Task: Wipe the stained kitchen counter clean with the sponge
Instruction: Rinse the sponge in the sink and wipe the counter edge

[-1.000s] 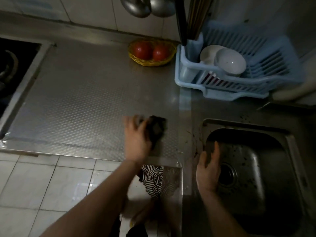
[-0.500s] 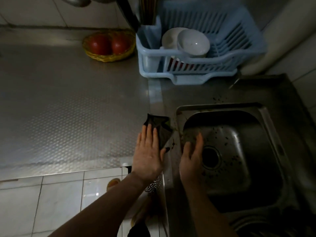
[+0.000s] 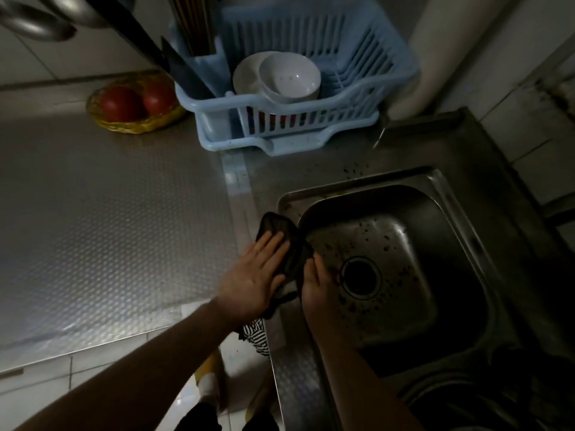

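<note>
Pressing left hand [image 3: 255, 275] flat, fingers spread, onto dark sponge [image 3: 284, 241] at sink [image 3: 460, 213] rim; cupping right hand [image 3: 317, 286] against sponge's lower edge, fingers curled.

My left hand [image 3: 258, 275] covers much of the sponge [image 3: 287, 244], so I cannot tell how its underside meets the counter [image 3: 109, 213]. My right hand [image 3: 317, 284] has its fingertips hidden behind the sponge's edge. The sink [image 3: 451, 194] runs out of frame at lower right. Utensils [image 3: 40, 23] at top left are blurred and cropped. The specks in the basin are too small to identify.
</note>
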